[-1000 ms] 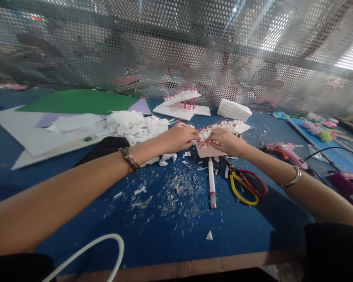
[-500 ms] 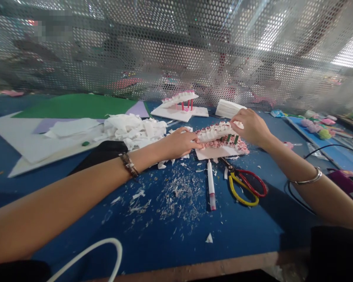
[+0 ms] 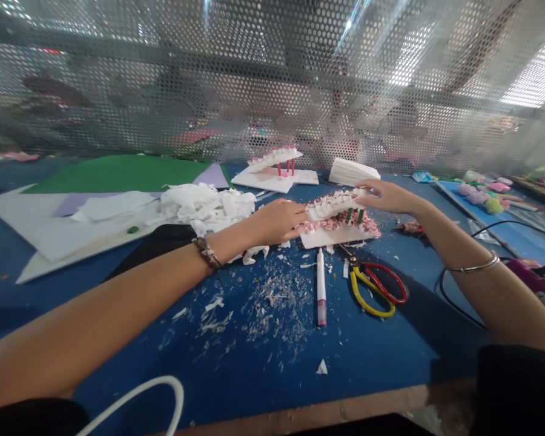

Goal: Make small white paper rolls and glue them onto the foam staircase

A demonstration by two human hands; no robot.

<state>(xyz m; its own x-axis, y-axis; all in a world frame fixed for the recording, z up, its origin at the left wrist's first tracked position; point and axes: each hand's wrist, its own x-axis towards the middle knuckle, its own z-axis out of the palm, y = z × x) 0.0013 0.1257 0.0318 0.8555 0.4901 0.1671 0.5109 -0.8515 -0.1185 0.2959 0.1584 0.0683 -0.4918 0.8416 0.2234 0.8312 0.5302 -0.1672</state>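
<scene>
A small handmade model with a white ruffled, pink-tipped top [image 3: 333, 204] stands on a white base board [image 3: 329, 237]. Green posts [image 3: 360, 216] hold the top over pink and white frills [image 3: 318, 226]. My left hand [image 3: 277, 221] closes on the model's left end, its fingertips partly hidden. At the opposite end, my right hand [image 3: 384, 197] has its fingers and thumb on the top's right edge. In front of the base lie a white pen [image 3: 321, 287] and scissors [image 3: 376, 289] with one red and one yellow handle.
White paper strips [image 3: 204, 206] are heaped left of the model. Green sheet [image 3: 118, 172] and white boards [image 3: 31, 233] lie behind. A second model [image 3: 277, 163] and a white folded stack [image 3: 352, 171] stand near the perforated metal screen [image 3: 236, 79]. Paper scraps [image 3: 272, 309] litter the blue table.
My right hand has loosened from a tight pinch and sits lower, with fingers straighter on the top's edge. My left hand stays at the model's left end. The view has shifted slightly.
</scene>
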